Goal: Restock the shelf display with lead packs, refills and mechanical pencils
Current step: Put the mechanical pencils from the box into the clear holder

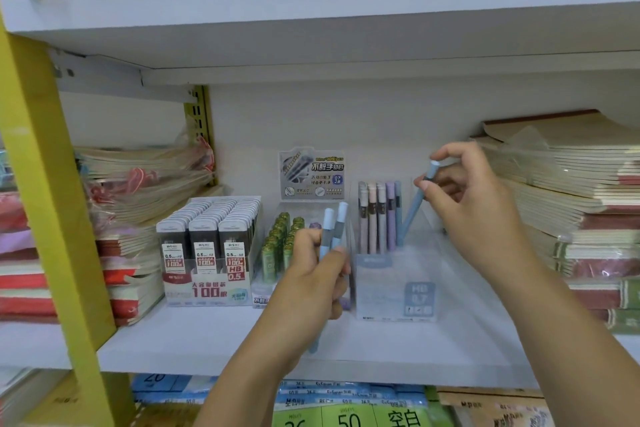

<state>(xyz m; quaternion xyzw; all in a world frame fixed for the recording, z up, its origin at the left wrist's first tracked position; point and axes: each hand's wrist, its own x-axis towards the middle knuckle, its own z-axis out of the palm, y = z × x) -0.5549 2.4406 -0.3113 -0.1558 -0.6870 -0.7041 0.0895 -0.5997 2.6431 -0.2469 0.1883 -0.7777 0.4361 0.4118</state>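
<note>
My right hand (472, 204) pinches a light blue mechanical pencil (415, 208) near its top; the pencil leans with its tip down inside the clear pencil display box (391, 291). Several pastel pencils (379, 215) stand upright at the back left of that box. My left hand (311, 274) grips two more light blue pencils (330, 232) upright, just left of the box. A display of black lead packs (207, 239) marked 0.5 HB stands to the left. Beside it is a clear tray of green refill tubes (277, 246), partly hidden by my left hand.
The white shelf board (207, 336) carries stacks of wrapped notebooks at the left (138, 204) and at the right (581, 204). Another white shelf (311, 21) hangs above. A yellow upright (45, 184) borders the left side. Packaged goods (346, 406) lie on the shelf below.
</note>
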